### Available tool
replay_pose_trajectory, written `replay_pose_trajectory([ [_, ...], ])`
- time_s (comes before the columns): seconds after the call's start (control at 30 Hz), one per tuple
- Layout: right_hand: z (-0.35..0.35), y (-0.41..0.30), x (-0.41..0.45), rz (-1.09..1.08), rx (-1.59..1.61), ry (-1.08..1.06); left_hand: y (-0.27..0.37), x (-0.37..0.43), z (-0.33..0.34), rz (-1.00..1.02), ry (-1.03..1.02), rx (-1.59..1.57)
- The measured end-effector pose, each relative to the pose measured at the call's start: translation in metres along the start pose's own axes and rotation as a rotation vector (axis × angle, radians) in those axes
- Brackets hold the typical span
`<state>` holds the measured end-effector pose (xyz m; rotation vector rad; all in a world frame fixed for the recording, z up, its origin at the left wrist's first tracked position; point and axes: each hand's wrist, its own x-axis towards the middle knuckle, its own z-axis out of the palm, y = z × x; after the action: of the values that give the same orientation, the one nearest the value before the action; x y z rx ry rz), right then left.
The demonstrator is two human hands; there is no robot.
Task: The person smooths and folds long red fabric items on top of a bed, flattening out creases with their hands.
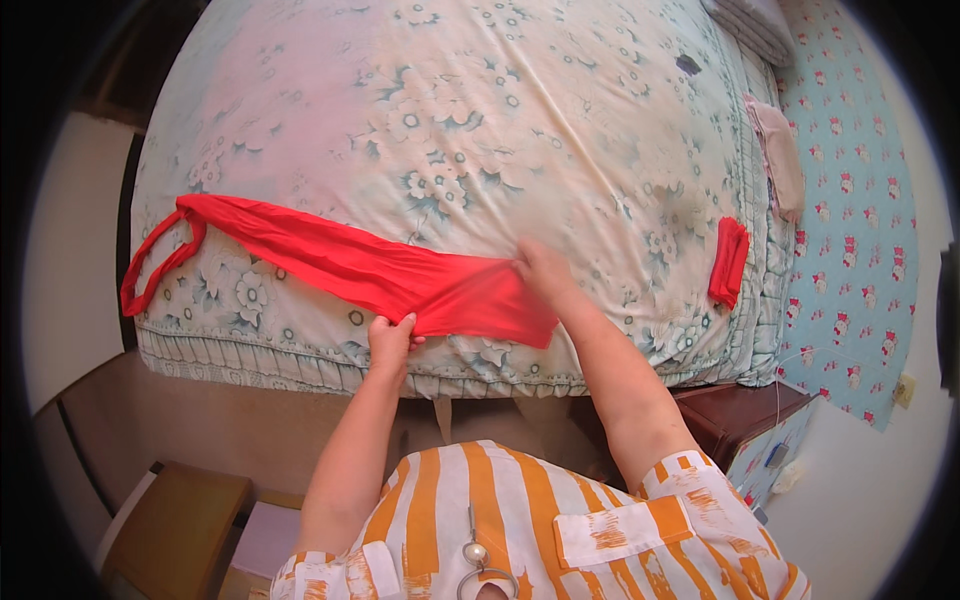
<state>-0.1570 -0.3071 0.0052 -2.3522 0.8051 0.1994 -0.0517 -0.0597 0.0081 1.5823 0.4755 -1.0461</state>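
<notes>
A long red cloth piece [322, 247] lies folded lengthwise across the bed, with a narrow strap loop [161, 262] at its left end. My left hand [391, 341] pinches its near edge between thumb and fingers. At the far edge, near the cloth's wider right end, my right hand [541, 271] has its fingers curled on the fabric. That hand is blurred, and its fingertips are partly hidden. Creases run through the cloth between my two hands.
A floral bedspread [450, 120] covers the bed. To the right lie a small folded red bundle [727, 262], a pink folded cloth [776, 157] and a grey folded quilt [754, 30]. A dark wooden cabinet [709, 416] stands by the near right corner, beside patterned wallpaper [847, 225].
</notes>
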Motion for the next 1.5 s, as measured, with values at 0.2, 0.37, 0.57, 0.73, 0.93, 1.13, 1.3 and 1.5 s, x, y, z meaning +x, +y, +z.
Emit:
replay_pose_trajectory([
  [0.2,-0.002,-0.039,-0.005,-0.263,-0.197,0.356,-0.018,0.006,-0.025,0.425,0.239,0.262],
  [0.37,0.052,-0.080,-0.003,-0.526,0.038,0.029,0.023,-0.015,0.011,1.106,0.090,1.019],
  [0.57,0.047,-0.072,-0.017,-0.407,0.054,0.059,0.006,0.012,-0.023,0.843,0.016,0.757],
  [0.73,0.042,-0.072,0.002,-0.233,0.151,0.099,0.013,0.019,-0.058,0.380,0.287,0.020],
  [0.93,0.027,-0.040,0.007,-0.357,-0.287,0.056,0.036,0.027,-0.023,-0.090,0.022,-0.510],
  [1.13,-0.045,-0.106,-0.043,0.134,0.596,-0.448,0.060,0.072,-0.047,0.149,-0.096,-1.144],
  [1.3,-0.103,-0.066,-0.089,0.334,0.625,-0.300,0.147,0.082,-0.099,0.145,-0.232,-1.139],
  [1.5,-0.146,-0.011,-0.119,0.412,0.289,-0.280,0.190,0.084,-0.145,0.198,-0.237,-1.158],
])
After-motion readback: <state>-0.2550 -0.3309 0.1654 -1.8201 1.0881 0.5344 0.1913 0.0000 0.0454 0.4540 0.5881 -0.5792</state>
